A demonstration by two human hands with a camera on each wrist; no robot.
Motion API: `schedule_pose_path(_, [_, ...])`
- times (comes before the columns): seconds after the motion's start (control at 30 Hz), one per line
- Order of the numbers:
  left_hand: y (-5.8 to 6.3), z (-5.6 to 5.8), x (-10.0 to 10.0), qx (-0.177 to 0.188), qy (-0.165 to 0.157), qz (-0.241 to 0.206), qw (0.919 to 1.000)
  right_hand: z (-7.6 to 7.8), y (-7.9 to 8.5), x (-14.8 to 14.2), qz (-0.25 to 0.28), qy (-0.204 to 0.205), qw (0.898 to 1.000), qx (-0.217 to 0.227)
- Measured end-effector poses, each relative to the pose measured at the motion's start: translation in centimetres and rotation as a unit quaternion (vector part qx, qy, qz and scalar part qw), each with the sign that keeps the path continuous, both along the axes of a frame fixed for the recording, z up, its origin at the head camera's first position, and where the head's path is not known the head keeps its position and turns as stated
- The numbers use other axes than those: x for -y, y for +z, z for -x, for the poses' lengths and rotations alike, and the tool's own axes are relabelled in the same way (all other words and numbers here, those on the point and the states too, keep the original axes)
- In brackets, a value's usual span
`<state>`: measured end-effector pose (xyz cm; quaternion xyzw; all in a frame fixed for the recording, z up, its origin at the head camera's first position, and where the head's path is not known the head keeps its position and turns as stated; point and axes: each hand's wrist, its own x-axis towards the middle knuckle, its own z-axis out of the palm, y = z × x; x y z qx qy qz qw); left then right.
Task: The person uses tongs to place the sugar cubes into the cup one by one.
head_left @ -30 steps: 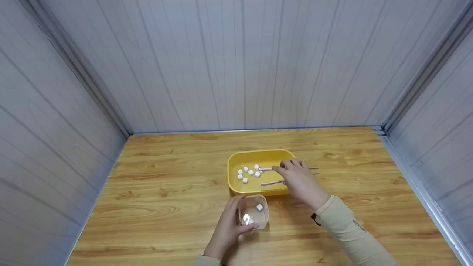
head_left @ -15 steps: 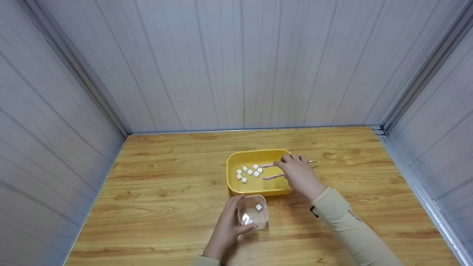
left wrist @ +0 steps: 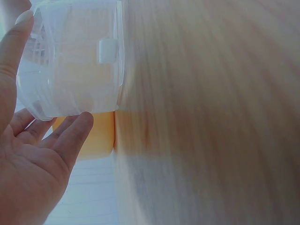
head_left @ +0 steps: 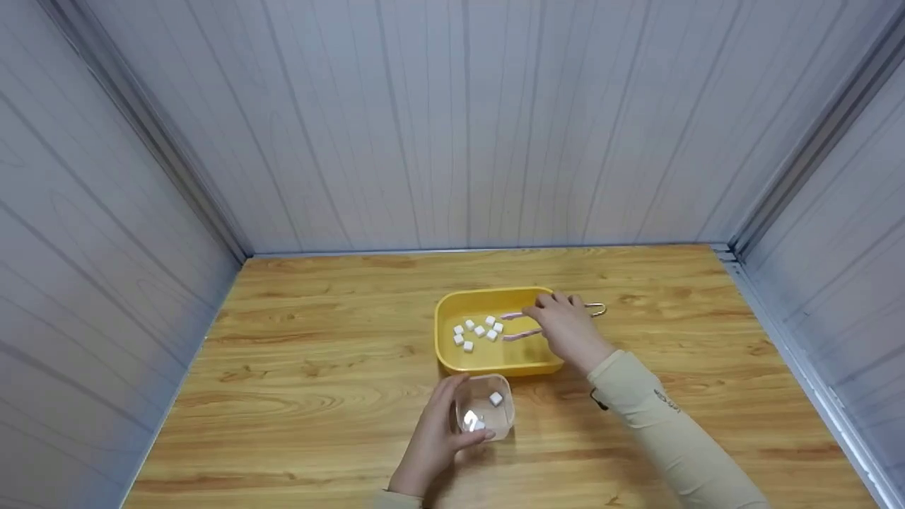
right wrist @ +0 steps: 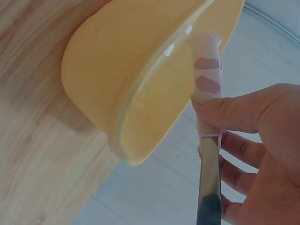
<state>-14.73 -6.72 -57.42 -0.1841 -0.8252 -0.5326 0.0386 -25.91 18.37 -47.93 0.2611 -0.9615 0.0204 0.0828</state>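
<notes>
A person's right hand [head_left: 574, 332] grips pink tongs [right wrist: 209, 152], jaws apart, beside white cubes [head_left: 480, 331] in a yellow tray [head_left: 524, 355] short of the surface's far edge [head_left: 382, 260]; the left hand [head_left: 433, 440] holds a clear container [head_left: 500, 418], fingers curled.

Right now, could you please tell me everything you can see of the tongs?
The tongs have two slim arms, sleeved in pale pink with mauve marks, and a shiny, metal-looking bend at the rear. The right hand holds them partway along. They stand open over the yellow tray, toward the white cubes, nothing visible between their tips.
</notes>
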Motion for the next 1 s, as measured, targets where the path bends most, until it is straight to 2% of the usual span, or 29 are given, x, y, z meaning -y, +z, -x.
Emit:
schedule_pose_path(0.43, [0.1,-0.1,0.0,-0.014,0.005,0.006,0.9999,0.7,-0.9,0.3,-0.027,-0.018,0.999,0.014])
schedule_pose_path(0.73, [-0.1,0.0,0.0,0.004,0.007,0.007,0.9999,1.0,-1.5,0.6,-0.030,-0.024,0.999,0.034])
schedule_pose_path(1.0, [-0.2,0.0,0.0,0.002,0.008,0.009,0.9999,1.3,-1.7,0.6,-0.041,-0.028,0.998,0.040])
